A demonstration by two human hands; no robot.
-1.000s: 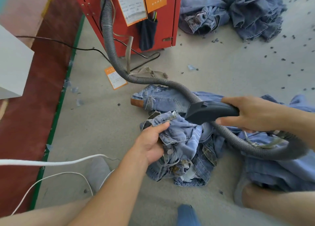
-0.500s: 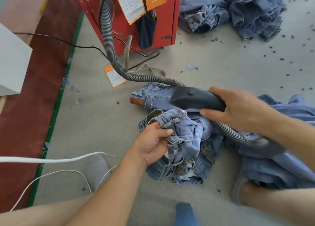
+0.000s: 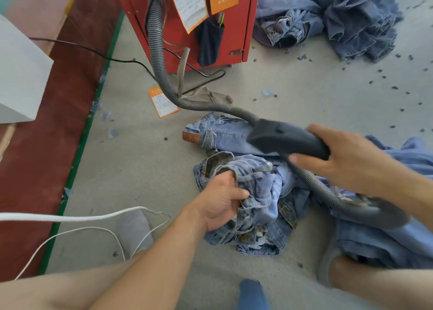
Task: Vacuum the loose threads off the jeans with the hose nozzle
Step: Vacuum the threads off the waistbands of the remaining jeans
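Mid-task: right hand [image 3: 346,160] clamped on hose nozzle [image 3: 281,137] over jeans [image 3: 257,192] at centre frame, left hand [image 3: 218,202] bunching denim; stray threads still visible.

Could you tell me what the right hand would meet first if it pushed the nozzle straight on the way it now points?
Probably the jeans: the right hand aims the nozzle leftward, and its mouth sits over the flat denim leg. Depth is unclear; if it cleared the cloth, bare floor lies beyond.
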